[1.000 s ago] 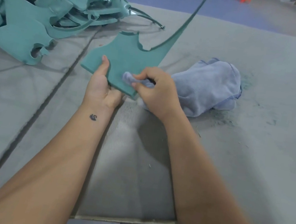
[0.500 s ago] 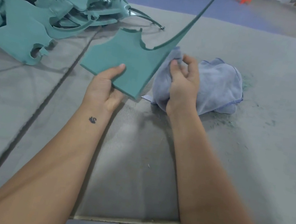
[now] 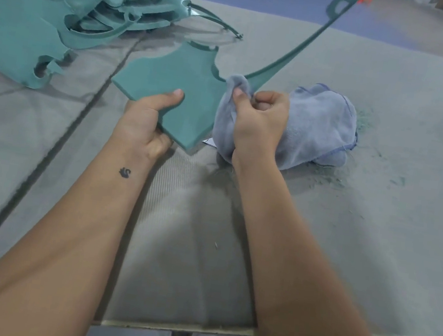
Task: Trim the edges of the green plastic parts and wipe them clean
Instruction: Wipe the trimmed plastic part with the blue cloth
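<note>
since a moment ago my right hand [image 3: 261, 116] has slid the blue cloth [image 3: 318, 127] up from the part's near corner to the base of its long thin arm, fingers pinching the cloth around it. my left hand [image 3: 147, 119] grips the green plastic part [image 3: 180, 87] by its near edge, thumb on top, above the grey surface [image 3: 379, 220]. more green parts [image 3: 50, 18] are piled far left.

Shot from a single head-worn wide-angle camera, aimed forward and down, close over the grey table [image 3: 379, 220]; forearms entered from the bottom edge, floor visible beyond.
</note>
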A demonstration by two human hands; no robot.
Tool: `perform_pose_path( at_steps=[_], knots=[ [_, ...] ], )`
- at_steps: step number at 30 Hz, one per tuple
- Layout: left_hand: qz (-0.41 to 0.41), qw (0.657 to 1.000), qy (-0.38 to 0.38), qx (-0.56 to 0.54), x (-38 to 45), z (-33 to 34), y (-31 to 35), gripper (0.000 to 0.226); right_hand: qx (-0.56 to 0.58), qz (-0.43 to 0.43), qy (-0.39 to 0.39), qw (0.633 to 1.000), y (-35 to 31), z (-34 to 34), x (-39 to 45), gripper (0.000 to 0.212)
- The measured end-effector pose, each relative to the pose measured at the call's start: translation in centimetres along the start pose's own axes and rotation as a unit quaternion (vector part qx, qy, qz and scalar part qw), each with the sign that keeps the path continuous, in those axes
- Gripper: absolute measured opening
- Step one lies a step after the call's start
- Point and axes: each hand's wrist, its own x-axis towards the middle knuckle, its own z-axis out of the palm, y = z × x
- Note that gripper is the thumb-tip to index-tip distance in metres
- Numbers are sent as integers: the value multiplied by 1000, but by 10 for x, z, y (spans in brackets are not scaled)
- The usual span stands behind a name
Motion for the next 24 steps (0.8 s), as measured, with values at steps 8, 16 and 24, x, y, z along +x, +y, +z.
perform_pose_path(
  at_steps=[8, 16, 24],
  knots=[
    [-39, 998, 8, 47, -1, -9, 12, 34, 21, -27, 14, 999, -2, -8, 10, 33],
    [-64, 995, -3, 72, -3, -12, 15, 22, 90, -65, 59, 992, -1, -21, 30, 31],
    [-38, 984, -26, 171, -6, -14, 16, 23, 138, -137, 134, 972, -13, -45, 46, 29]
  ],
)
